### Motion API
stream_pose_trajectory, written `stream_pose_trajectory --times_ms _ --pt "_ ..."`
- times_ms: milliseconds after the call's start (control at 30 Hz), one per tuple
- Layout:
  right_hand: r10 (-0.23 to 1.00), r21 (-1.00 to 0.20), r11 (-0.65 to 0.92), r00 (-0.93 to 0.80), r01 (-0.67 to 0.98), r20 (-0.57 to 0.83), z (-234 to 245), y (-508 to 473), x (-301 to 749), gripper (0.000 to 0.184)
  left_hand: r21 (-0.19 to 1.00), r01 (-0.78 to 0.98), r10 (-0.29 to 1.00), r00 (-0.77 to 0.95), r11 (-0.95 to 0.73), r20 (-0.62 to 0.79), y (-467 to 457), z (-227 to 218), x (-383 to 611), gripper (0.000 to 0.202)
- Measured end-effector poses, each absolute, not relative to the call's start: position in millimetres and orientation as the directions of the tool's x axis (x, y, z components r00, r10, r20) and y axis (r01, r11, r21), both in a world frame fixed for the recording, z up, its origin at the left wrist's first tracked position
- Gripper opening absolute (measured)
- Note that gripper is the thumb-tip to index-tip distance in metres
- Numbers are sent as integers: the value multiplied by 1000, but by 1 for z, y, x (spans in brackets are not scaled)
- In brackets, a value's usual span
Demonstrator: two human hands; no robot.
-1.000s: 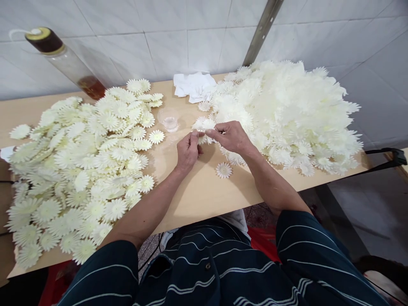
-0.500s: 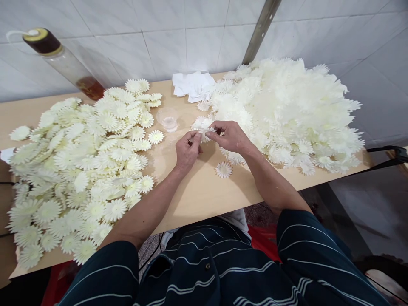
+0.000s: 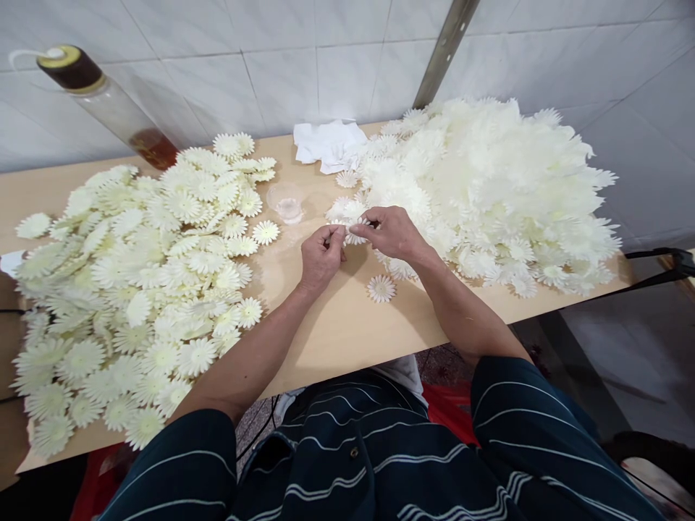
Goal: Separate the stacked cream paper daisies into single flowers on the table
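Between my hands, above the middle of the table, is a pale daisy-like artificial flower (image 3: 357, 237). My right hand (image 3: 392, 230) pinches it by its right edge with thumb and index finger. My left hand (image 3: 321, 257) is also closed in a pinch, with a bit of white petal showing at its fingertips; whether that belongs to the same flower, I cannot tell. Just behind the fingers lie more white flowers (image 3: 343, 208) at the near edge of the right-hand heap. A single flower (image 3: 381, 289) lies flat on the table below my right hand.
A wide heap of cream flowers (image 3: 135, 289) covers the left side, and a taller heap (image 3: 489, 188) the right. A small clear dish (image 3: 287, 210) and crumpled white tissue (image 3: 330, 145) lie at the back. A bottle of brown liquid (image 3: 119, 108) stands by the tiled wall.
My hands have shifted very slightly. The flower between them has tilted, so more of its petals show below the right fingertips.
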State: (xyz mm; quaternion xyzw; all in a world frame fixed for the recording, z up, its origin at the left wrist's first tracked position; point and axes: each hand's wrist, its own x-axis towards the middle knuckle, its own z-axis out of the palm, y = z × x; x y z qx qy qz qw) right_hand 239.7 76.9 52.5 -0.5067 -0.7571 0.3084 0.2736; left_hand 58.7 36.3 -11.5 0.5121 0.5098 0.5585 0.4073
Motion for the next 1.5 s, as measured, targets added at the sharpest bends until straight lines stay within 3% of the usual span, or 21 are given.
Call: stream_pose_trajectory --times_ms 300,633,800,933,1133,1300,1500 --pt "942 -767 251 -330 590 55 55 77 238 48 990 15 973 -184 -140 141 38 -11 60 59" --pt "941 -755 297 -313 584 128 61 72 238 82 993 11 973 -198 -115 115 37 -12 59 57" --pt "958 -841 271 -219 469 186 56 71 235 88 993 -16 973 -202 -119 113 38 -12 59 63" --pt "960 -883 255 -213 394 182 54 71 234 89 994 -29 975 -197 -108 100 39 -12 59 59" --pt "964 -844 267 -134 466 232 46 71 228 90 993 -16 973 -200 -120 114 39 -13 60 43" --pt "909 -742 413 -193 528 368 37 69 219 88 988 -67 982 -136 -143 133 37 -10 58 53" --pt "901 -721 432 -228 542 369 38 66 217 85 989 -67 986 -112 -135 127 35 -7 57 62"
